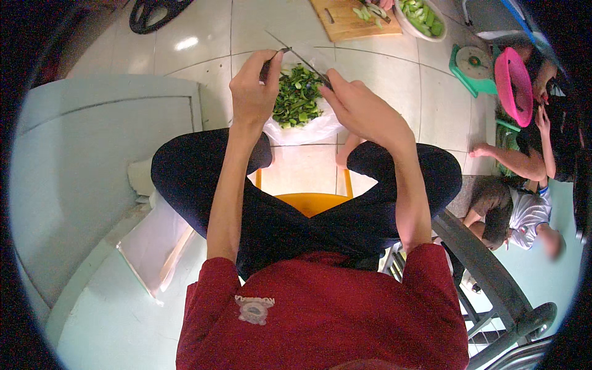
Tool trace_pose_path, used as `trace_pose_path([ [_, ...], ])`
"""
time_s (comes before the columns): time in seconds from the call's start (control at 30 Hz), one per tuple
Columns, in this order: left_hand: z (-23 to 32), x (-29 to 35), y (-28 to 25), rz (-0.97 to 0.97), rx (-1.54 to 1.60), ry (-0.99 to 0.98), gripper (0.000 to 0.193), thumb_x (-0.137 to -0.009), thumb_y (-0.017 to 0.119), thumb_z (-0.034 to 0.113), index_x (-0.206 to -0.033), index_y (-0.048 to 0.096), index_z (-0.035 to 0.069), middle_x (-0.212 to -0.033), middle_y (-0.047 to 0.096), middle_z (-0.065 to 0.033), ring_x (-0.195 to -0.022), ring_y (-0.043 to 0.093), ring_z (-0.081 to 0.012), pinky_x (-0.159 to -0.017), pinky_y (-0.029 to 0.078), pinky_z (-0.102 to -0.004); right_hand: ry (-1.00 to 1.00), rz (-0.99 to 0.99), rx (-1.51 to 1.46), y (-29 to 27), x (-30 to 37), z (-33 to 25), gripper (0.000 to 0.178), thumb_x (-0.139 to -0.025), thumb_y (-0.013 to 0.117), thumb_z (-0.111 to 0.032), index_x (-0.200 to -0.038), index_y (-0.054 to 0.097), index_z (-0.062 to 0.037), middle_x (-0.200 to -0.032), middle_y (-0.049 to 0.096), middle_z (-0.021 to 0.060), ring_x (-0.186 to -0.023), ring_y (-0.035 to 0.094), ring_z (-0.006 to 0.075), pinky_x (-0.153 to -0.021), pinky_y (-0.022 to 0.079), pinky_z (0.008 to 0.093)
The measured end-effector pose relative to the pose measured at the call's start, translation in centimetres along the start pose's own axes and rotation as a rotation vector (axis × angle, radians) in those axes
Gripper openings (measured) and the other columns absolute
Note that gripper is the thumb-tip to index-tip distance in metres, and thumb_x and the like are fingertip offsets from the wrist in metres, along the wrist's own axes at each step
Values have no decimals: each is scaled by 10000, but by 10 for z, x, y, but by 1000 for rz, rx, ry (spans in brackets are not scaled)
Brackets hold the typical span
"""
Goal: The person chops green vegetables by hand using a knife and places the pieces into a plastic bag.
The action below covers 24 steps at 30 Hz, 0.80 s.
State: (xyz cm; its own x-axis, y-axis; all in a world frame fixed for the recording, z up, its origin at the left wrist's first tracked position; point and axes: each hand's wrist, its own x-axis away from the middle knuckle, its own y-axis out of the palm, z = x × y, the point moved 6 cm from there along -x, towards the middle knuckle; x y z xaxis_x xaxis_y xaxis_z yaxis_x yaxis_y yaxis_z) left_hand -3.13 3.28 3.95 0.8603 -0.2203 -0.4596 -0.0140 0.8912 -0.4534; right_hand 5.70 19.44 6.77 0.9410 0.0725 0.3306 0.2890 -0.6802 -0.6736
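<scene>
My right hand (364,111) is closed around the handle of a knife (303,58). The thin blade slants up and to the left, past the fingertips of my left hand (254,89). Those fingers pinch a small dark piece (266,71), mostly hidden by the hand, whose kind I cannot make out; its tip comes close to or touches the blade. Below and between both hands lies a heap of chopped green vegetables (297,102) on a white plastic bag (330,128) on the floor.
A wooden cutting board (345,28) and a bowl of cut green vegetables (424,18) stand beyond my hands. To the right are a green scale (472,68), a pink basket (513,86) and other people (530,209). A grey chair (493,265) stands beside me.
</scene>
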Motion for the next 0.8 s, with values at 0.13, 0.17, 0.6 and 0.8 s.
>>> trace_pose_path([
  [0.13, -1, 1, 2, 3, 34, 10, 82, -911, 710, 85, -958, 678, 25, -826, 699, -118, -652, 670, -199, -596, 531, -301, -13, 10, 52, -8, 8, 8, 273, -1038, 477, -269, -1149, 471, -19, -884, 609, 317, -830, 605, 496, -739, 464, 531],
  [0.17, -4, 0, 1, -6, 30, -11, 82, -911, 711, 85, -956, 681, 23, -827, 701, -116, -653, 672, -194, -595, 533, -296, -47, 18, 65, -11, 10, 7, 266, -1036, 480, -264, -1135, 471, -18, -874, 614, 311, -813, 604, 495, -731, 461, 529],
  [0.6, -7, -2, -3, 9, 85, -66, 136, -962, 677, 154, -975, 693, 19, -791, 719, -60, -568, 637, -87, -488, 508, -234, -150, -102, 78, -30, 22, 37, 261, -1039, 489, -263, -1052, 491, -3, -757, 621, 239, -758, 636, 418, -676, 480, 460],
  [0.8, -2, -5, -5, -7, 90, -184, 91, -923, 711, 107, -932, 683, 21, -742, 695, -85, -628, 664, -123, -564, 515, -255, -136, -14, -131, -47, 19, 31, 298, -1050, 495, -305, -1078, 499, -8, -719, 562, 141, -658, 554, 242, -620, 448, 364],
])
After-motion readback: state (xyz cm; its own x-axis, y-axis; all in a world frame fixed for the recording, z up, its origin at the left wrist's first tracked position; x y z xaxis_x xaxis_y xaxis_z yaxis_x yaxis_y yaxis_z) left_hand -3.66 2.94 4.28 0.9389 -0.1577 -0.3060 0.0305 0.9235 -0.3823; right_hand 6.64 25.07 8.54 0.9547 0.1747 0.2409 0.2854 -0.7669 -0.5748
